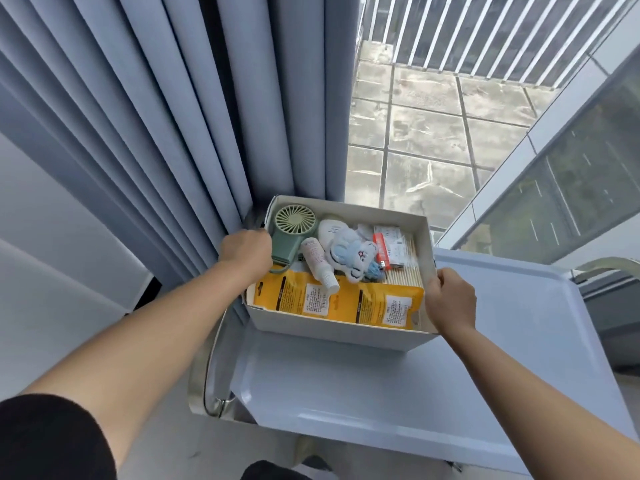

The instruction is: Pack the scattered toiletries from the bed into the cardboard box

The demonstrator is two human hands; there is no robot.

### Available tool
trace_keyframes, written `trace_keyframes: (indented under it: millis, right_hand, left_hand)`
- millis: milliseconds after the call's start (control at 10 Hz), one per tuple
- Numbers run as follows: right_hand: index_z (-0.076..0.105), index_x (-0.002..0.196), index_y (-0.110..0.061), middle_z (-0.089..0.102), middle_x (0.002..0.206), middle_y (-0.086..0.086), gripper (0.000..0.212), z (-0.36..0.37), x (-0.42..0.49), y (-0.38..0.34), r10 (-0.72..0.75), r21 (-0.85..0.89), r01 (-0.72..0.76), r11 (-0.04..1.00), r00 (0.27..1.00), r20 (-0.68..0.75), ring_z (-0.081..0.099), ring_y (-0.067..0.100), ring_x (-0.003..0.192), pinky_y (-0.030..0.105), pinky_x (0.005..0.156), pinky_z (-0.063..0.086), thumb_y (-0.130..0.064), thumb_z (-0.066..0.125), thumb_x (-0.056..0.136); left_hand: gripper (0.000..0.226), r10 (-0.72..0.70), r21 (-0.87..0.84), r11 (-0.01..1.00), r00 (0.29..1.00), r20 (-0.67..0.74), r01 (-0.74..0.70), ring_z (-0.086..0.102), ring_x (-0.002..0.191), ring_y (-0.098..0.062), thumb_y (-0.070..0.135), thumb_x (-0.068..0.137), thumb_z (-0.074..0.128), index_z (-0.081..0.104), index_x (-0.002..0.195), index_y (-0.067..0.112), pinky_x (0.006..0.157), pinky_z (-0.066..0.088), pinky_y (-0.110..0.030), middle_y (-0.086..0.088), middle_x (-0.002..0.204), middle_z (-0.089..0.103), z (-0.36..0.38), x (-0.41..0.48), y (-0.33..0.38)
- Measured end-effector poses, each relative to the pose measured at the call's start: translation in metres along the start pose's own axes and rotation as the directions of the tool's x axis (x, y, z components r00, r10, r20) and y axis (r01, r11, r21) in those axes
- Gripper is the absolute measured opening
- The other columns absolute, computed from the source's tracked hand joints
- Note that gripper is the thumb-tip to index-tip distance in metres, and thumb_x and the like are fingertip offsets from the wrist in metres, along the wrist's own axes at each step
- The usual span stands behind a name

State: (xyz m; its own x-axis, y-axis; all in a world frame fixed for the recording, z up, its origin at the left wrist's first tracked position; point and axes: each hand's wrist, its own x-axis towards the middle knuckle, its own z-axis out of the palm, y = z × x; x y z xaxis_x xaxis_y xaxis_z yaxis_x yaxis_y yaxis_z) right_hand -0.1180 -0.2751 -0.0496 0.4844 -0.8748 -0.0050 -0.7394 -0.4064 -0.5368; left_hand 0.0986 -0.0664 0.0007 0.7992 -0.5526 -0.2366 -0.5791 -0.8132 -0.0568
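- Left hand (246, 252) grips the left wall of the box (329, 332), fingers curled over the rim next to the fan (294, 220).
- Right hand (450, 303) grips the right wall near the front corner, thumb on the rim, fingers wrapped on the outside.
- Both arms are stretched forward; a black sleeve (45, 441) shows on the left upper arm.
- Box is open-topped and held level between the 2 hands, over the far left corner of the cart top (450, 375); cannot tell if it rests on it or is just above.
- Inside the box: green fan at the back left, touching the left hand.
- White bottle (317, 259) lies tilted beside the fan, cap toward the front.
- Blue-white plush (353, 258) sits in the middle, touching the bottle.
- 2 yellow packets (346, 303) lie flat along the front wall, under the bottle's cap end.
- Cotton swabs (405, 275) lie along the right wall, with a red pack (381, 251) and small white packs on top.
- Cart has a metal handle (204, 375) on its left side.
- Grey-blue curtain (173, 116) hangs behind and to the left of the box.
- Tiled balcony floor (433, 126) and railing (485, 29) show beyond the glass.
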Motion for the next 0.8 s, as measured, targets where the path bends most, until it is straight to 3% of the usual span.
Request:
trace_keyframes:
  millis: [300,400,500,600,700,800]
  right_hand:
    - [0.051,0.079,-0.002,0.058,0.076,0.014,0.023,-0.007,-0.004,-0.011,0.004,-0.034,-0.003,0.999,0.999,0.033,0.048,0.026,0.066,0.027,0.046,0.028,-0.015,0.041,0.094]
    - [0.054,0.087,-0.004,0.063,0.086,0.014,0.016,-0.011,-0.006,-0.015,0.018,-0.046,-0.017,0.999,0.999,0.031,0.05,0.026,0.071,0.028,0.051,0.031,-0.015,0.043,0.092]
    - [0.056,0.109,-0.005,0.065,0.105,0.014,0.023,-0.017,-0.012,-0.019,0.017,-0.004,-0.017,1.0,0.999,0.041,0.057,0.03,0.09,0.031,0.067,0.04,-0.012,0.043,0.091]
    - [0.055,0.115,-0.006,0.062,0.117,0.012,0.028,-0.025,-0.024,-0.019,-0.021,0.05,0.018,0.999,0.998,0.061,0.058,0.03,0.103,0.032,0.078,0.044,-0.011,0.044,0.091]
    - [0.056,0.112,-0.006,0.061,0.117,0.013,0.026,-0.041,-0.05,-0.019,-0.098,0.065,0.089,0.994,0.985,0.14,0.057,0.03,0.103,0.035,0.081,0.045,-0.008,0.043,0.09]
    - [0.055,0.116,-0.003,0.057,0.122,0.016,0.028,-0.054,-0.076,-0.014,-0.21,0.022,0.209,0.978,0.964,0.163,0.051,0.03,0.112,0.036,0.089,0.043,-0.011,0.041,0.092]
  left_hand:
    - [0.029,-0.032,-0.019,0.999,0.999,-0.034,0.032,0.053,0.106,-0.032,0.002,0.089,0.041,0.049,0.117,0.002,0.074,0.042,-0.035,-0.019,0.113,0.06,0.001,-0.009,0.001]
    - [0.03,-0.073,-0.05,0.996,0.997,-0.023,0.072,0.052,0.109,-0.032,0.006,0.089,0.042,0.049,0.119,0.002,0.074,0.041,-0.034,-0.018,0.115,0.059,0.001,-0.013,0.004]
    - [0.032,-0.118,-0.066,0.991,0.993,0.002,0.118,0.055,0.108,-0.032,0.011,0.088,0.045,0.047,0.12,0.003,0.073,0.04,-0.033,-0.017,0.116,0.06,0.002,-0.022,0.008]
    - [0.038,-0.164,-0.068,0.984,0.987,0.0,0.163,0.055,0.11,-0.032,0.015,0.087,0.048,0.046,0.123,0.004,0.077,0.044,-0.034,-0.016,0.121,0.058,0.002,-0.038,0.015]
    - [0.044,-0.18,-0.07,0.981,0.984,0.011,0.18,0.048,0.119,-0.031,0.017,0.086,0.049,0.043,0.129,0.006,0.086,0.045,-0.038,-0.014,0.13,0.05,0.006,-0.064,0.026]
    - [0.046,-0.121,0.004,0.993,0.992,-0.048,0.121,0.039,0.127,-0.029,0.019,0.09,0.043,0.038,0.133,0.008,0.093,0.043,-0.042,-0.011,0.138,0.04,0.013,-0.093,0.036]
